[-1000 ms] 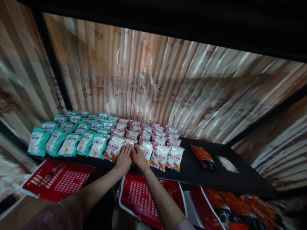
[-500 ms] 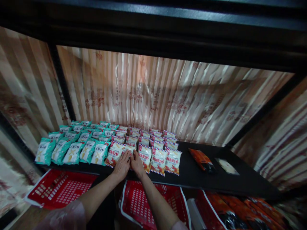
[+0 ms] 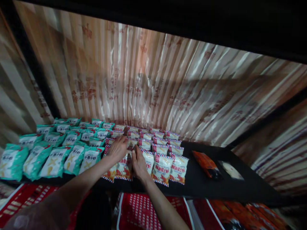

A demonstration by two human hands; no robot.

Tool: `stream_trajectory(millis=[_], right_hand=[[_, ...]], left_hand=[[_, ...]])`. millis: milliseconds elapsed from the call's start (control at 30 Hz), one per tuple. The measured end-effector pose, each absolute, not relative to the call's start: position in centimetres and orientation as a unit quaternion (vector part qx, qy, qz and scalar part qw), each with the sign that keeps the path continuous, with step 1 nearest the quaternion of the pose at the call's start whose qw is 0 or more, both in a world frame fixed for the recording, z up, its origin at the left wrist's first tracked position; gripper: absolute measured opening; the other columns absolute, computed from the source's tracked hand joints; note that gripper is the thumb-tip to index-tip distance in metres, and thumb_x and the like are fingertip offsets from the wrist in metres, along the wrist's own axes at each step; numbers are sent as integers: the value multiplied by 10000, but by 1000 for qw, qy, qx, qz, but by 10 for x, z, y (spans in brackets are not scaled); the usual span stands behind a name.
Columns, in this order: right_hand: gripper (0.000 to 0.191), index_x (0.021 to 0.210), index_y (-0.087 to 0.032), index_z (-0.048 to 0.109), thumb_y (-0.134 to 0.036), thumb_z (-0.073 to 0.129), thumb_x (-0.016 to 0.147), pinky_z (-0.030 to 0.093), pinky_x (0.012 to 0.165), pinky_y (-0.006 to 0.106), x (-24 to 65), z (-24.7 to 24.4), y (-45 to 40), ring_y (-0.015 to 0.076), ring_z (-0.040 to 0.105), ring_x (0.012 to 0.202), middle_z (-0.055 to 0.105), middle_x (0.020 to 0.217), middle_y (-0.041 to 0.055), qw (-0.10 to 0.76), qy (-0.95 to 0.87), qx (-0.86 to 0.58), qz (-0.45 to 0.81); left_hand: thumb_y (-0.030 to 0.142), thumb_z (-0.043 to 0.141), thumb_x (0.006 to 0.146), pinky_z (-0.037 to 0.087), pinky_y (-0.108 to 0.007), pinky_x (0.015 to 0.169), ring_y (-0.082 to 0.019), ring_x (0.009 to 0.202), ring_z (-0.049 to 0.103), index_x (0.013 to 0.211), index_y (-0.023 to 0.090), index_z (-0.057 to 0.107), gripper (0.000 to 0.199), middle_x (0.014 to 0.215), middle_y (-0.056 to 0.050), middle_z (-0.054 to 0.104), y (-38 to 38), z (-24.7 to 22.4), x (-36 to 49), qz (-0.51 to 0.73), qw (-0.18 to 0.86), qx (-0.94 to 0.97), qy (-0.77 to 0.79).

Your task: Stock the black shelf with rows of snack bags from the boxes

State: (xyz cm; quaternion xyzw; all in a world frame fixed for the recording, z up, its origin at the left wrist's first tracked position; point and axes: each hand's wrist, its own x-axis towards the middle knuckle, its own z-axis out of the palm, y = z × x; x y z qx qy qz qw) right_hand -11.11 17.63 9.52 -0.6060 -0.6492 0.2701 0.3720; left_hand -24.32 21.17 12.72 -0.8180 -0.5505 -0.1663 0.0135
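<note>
My left hand (image 3: 118,150) reaches over a white snack bag (image 3: 124,166) in the front row. Its fingers are stretched toward the row behind, with the tips near a second-row snack bag (image 3: 131,144). My right hand (image 3: 139,163) has its fingers pointing up, to the right of that front bag and against another white snack bag (image 3: 149,159). Neither hand is visibly wrapped round a bag; parts of the left fingers are hidden. These white bags with red print and striped edges stand upright in several rows on the black shelf (image 3: 194,183).
Teal-and-white snack bags (image 3: 56,161) stand in rows at the left. An orange packet (image 3: 206,163) and a clear flat packet (image 3: 231,170) lie at the right. Below the shelf are a red basket (image 3: 139,207) and orange packets (image 3: 230,210). A striped curtain hangs behind.
My hands have moved apart, the left one going further back over the bags. A front bag now shows between them. The view has come closer and tilted.
</note>
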Motion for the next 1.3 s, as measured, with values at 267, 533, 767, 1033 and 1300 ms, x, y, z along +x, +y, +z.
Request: stream_trajectory(millis=[267, 533, 767, 1033, 1300], right_hand=[[459, 1293, -99, 410, -279, 354, 875, 328, 1035, 358, -119, 101, 204, 217, 437, 1217, 483, 1293, 157, 352, -688, -589, 236], [487, 1308, -88, 391, -271, 392, 857, 253, 1078, 402, -130, 98, 211, 253, 252, 1332, 341, 1392, 165, 319, -676, -621, 235], [520, 1321, -46, 370, -261, 403, 848, 232, 1081, 427, -140, 96, 214, 286, 176, 1357, 239, 1440, 205, 336, -641, -653, 224], [553, 1322, -17, 363, -277, 408, 836, 270, 1059, 426, -144, 93, 218, 292, 238, 1337, 288, 1411, 243, 353, -610, -669, 234], [516, 1286, -43, 421, -279, 402, 828, 327, 1017, 414, -144, 89, 219, 286, 334, 1292, 365, 1368, 224, 375, -593, -674, 231]], left_hand=[[141, 429, 799, 438, -277, 822, -184, 937, 600, 927, 167, 659, 264, 974, -83, 672, 290, 137, -251, -45, -74, -853, -514], [156, 436, 788, 446, -251, 741, -184, 889, 621, 927, 185, 660, 266, 957, -69, 686, 306, 132, -255, -4, -102, -881, -462], [142, 439, 782, 438, -222, 706, -157, 827, 622, 887, 191, 668, 257, 890, -38, 696, 311, 123, -259, -7, -111, -883, -456], [149, 484, 766, 433, -235, 715, -182, 858, 619, 889, 185, 679, 233, 894, -48, 696, 319, 116, -260, -36, -124, -881, -454], [104, 536, 708, 427, -224, 774, -177, 909, 612, 982, 181, 668, 313, 969, -44, 687, 325, 105, -263, -81, -142, -870, -465]])
